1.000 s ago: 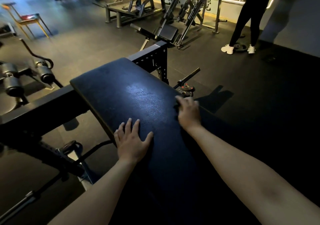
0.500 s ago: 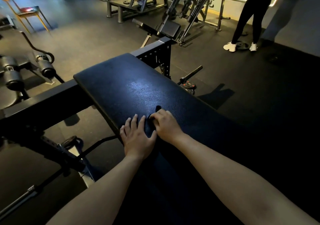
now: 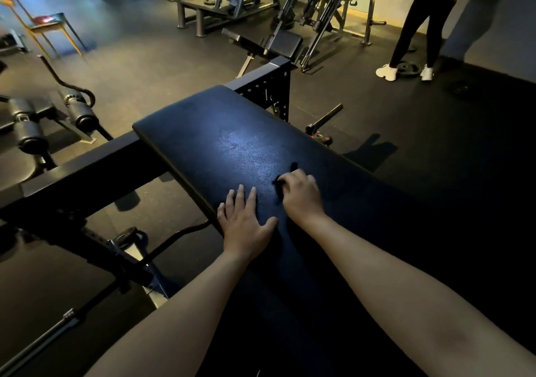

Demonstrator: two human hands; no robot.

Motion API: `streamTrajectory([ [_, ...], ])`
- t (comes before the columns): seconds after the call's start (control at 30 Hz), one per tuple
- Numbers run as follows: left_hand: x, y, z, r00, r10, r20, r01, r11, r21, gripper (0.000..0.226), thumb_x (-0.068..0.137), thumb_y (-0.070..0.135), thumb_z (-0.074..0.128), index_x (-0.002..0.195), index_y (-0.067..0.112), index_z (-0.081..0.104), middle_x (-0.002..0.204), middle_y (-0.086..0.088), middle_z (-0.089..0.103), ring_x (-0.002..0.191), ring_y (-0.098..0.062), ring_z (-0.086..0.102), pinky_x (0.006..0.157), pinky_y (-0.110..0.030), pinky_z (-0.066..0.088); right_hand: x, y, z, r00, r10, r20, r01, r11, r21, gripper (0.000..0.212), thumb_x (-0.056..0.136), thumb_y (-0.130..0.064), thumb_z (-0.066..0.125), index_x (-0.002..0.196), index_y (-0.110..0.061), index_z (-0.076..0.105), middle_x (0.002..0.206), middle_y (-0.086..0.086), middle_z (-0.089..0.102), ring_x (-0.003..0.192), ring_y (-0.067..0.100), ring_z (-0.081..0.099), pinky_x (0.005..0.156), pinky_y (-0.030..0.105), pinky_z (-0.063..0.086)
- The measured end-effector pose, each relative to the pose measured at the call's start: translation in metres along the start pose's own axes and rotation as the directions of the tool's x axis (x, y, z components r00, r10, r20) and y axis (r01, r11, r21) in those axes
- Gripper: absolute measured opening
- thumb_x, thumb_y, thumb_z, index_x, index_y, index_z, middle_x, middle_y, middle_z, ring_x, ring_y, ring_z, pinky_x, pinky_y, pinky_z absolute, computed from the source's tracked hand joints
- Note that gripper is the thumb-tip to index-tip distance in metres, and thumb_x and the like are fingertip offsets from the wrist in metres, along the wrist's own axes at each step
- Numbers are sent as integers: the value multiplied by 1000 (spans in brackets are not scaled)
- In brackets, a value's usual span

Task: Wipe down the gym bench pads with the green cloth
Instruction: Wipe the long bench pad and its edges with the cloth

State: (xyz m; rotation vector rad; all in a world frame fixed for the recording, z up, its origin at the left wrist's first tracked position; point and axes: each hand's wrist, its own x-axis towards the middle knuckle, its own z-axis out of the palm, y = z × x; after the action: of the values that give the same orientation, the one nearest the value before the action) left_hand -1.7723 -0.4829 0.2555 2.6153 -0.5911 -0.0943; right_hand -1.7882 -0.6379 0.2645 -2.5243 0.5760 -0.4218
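Note:
A long black bench pad [image 3: 220, 144] runs from the middle of the view toward me. My left hand [image 3: 245, 225] lies flat on its left edge with the fingers spread. My right hand [image 3: 301, 196] sits beside it on the pad, fingers curled over a dark wad of cloth [image 3: 282, 183]. Only small dark bits of the cloth poke out past the fingertips, and its colour does not show in the dim light.
A black steel frame beam [image 3: 87, 167] crosses under the pad, with an upright post [image 3: 269, 86] at its far end. Roller pads [image 3: 81, 112] lie left. A short bar [image 3: 324, 120] rests on the floor to the right. A person's legs [image 3: 412, 34] stand far right.
My right hand swept left from the pad's right edge to beside my left hand, then slid back a little to the right and forward. My left hand stayed flat on the pad.

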Motion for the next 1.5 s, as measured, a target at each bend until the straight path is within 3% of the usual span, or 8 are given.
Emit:
streamTrajectory([
  [0.3, -1, -38, -9, 992, -126, 15, 127, 985, -121, 114, 75, 71, 62, 161, 19, 8, 166, -9, -16, 151, -24, -23, 123, -47, -8, -29, -36, 2, 940, -275, 203, 239, 953, 185, 23, 95, -15, 57, 111, -20, 72, 114, 6, 64, 104, 29, 53, 96, 34, 40],
  [0.43, 0, -39, -6, 992, -123, 13, 123, 979, -160, 111, 79, 67, 67, 160, 20, 7, 166, -7, -17, 151, -24, -23, 123, -44, -8, 3, -16, -1, 997, -46, -61, 50, 996, 69, 30, 94, -9, 51, 114, -20, 70, 116, 8, 60, 104, 32, 47, 90, 32, 35],
  [0.57, 1, -42, -3, 993, -114, 5, 113, 973, -203, 117, 71, 77, 59, 160, 22, 7, 166, -4, -19, 150, -22, -25, 123, -43, -9, 25, -14, 0, 987, 157, -27, -159, 985, -66, 31, 98, -15, 45, 126, -16, 58, 131, 6, 48, 114, 31, 41, 93, 43, 43],
  [0.87, 5, -48, -5, 996, -79, 29, 84, 954, -289, 136, 49, 88, 38, 160, 16, 9, 166, -8, -17, 150, -23, -27, 120, -36, -15, 1, -66, 35, 959, -223, 174, 231, 973, -27, 23, 98, -20, 49, 113, -17, 66, 121, 4, 59, 104, 32, 52, 89, 38, 42],
  [1.03, 3, -61, -22, 986, -138, 93, 167, 851, -498, 139, 62, 68, 74, 159, 11, -7, 163, -7, -29, 150, -19, -26, 125, -40, -8, 0, -60, 23, 956, -255, 145, 229, 958, 174, 20, 90, -11, 60, 104, -17, 73, 105, 9, 64, 100, 31, 59, 91, 39, 45],
  [1.23, -9, -74, -19, 949, -256, 185, 314, 708, -633, 131, 73, 46, 85, 159, 7, -5, 168, -9, -2, 153, -17, 4, 123, -27, 9, 29, -61, 27, 983, 182, 5, -182, 983, 14, 29, 100, -15, 44, 122, -17, 62, 131, 11, 50, 112, 35, 43, 96, 35, 35],
  [1.43, 0, -81, -13, 939, -243, 244, 345, 666, -662, 126, 77, 42, 84, 159, 10, -6, 167, -7, 4, 153, -18, 12, 117, -22, 15, 15, -108, 60, 987, -59, 152, 55, 998, 27, 29, 97, -13, 46, 119, -17, 64, 127, 9, 56, 111, 36, 46, 94, 35, 34],
  [1.5, -1, -80, -14, 954, -193, 230, 300, 646, -702, 93, 90, 46, 70, 159, 18, 14, 160, -11, 30, 143, -25, 40, 113, -36, 40, 9, -115, 64, 958, -167, 232, 150, 985, 91, 27, 96, -15, 49, 114, -20, 68, 121, 6, 61, 110, 33, 51, 94, 34, 38],
])
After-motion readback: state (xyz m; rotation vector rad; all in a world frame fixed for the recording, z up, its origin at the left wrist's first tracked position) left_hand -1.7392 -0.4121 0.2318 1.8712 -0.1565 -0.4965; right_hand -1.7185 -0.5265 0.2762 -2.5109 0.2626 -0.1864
